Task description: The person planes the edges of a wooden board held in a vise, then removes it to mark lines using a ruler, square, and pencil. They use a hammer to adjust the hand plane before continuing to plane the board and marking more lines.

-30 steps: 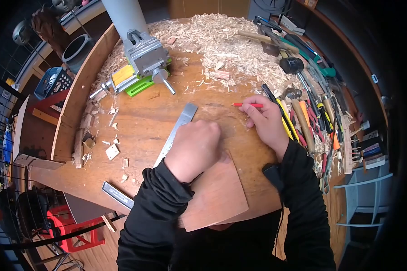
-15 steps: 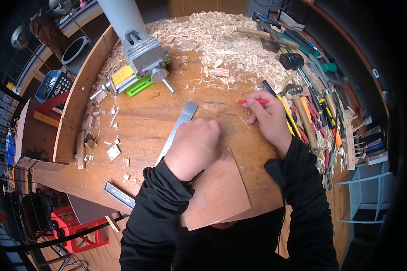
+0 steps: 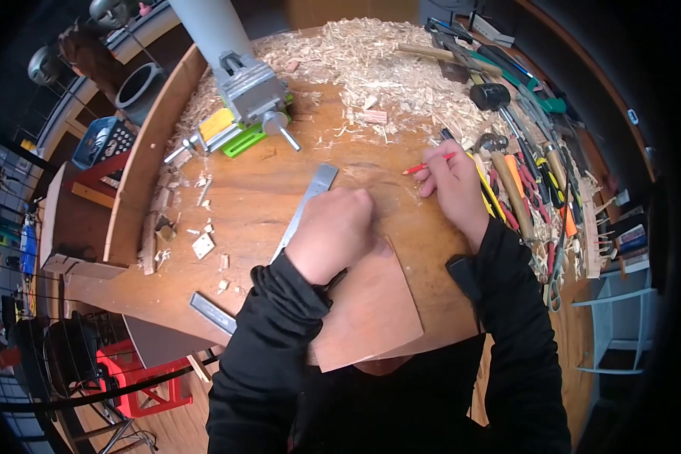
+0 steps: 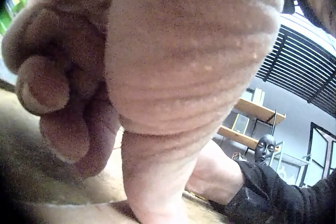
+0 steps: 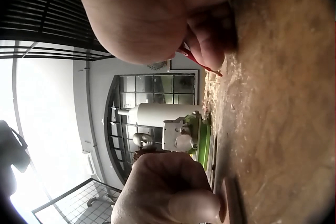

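My left hand (image 3: pixel 331 231) lies over the upper left part of a thin wooden board (image 3: pixel 371 310), its fingers curled under and its thumb pressing on the board's top. In the left wrist view the left hand (image 4: pixel 157 61) shows curled fingers with nothing between them. Beyond it a metal ruler (image 3: pixel 310 193) slants across the table. The right hand (image 3: pixel 458 189) pinches a red pencil (image 3: pixel 430 163) above the table at the right, the tip pointing left. The right wrist view also shows the red pencil (image 5: pixel 198 61) under the right hand (image 5: pixel 152 14).
A vise (image 3: pixel 253 91) on a green base stands at the back left. Wood shavings (image 3: pixel 371 60) heap along the back. Hammers, chisels and other tools (image 3: pixel 514 189) line the right side. A short metal-edged tool (image 3: pixel 213 312) lies at the front left, and a black object (image 3: pixel 463 277) sits by the right sleeve.
The red pencil has tilted, its left end now lower than its right. The left hand keeps its place on the board. The whole head view has shifted slightly.
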A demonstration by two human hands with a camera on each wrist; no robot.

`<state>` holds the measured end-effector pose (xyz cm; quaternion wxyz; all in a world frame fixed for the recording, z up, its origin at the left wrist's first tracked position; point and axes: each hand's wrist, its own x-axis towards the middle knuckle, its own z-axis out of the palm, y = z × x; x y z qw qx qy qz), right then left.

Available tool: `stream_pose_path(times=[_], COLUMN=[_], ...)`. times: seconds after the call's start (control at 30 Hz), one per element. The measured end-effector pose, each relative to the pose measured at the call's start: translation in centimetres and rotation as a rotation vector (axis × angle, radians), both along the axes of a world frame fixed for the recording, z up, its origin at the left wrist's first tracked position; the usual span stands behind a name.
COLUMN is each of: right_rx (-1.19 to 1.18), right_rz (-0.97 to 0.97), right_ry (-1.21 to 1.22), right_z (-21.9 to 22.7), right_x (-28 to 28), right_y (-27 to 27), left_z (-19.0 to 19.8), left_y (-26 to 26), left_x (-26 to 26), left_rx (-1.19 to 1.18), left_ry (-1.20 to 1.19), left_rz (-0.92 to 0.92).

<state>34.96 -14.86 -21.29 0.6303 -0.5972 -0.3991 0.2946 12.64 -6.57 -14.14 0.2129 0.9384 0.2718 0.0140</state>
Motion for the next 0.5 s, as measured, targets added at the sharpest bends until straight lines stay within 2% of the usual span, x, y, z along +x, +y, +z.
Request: stream_pose_path(times=[0.17,0.23,0.33,0.5], right_rx=[-0.015,-0.038,-0.066,-0.127], right_rz=[-0.008,0.027,0.051,0.032], right_ry=[0.005,0.049,0.093,0.246], right_z=[0.4,0.5,0.8,3.5], right_x=[0.3,0.6,1.1,0.5], right_y=[0.4,0.4,0.7,0.7], left_z=[0.6,1.5,3.0,-0.7], left_y=[-0.4,0.4,0.9,1.7], left_x=[-0.8,-2.8,-6.2,-8.4], left_rx=[0.077,0.212,0.271,0.228], left_ry=[0.019,0.031,0.064,0.029], left_rz=[0.044,0.19,0.28,0.327])
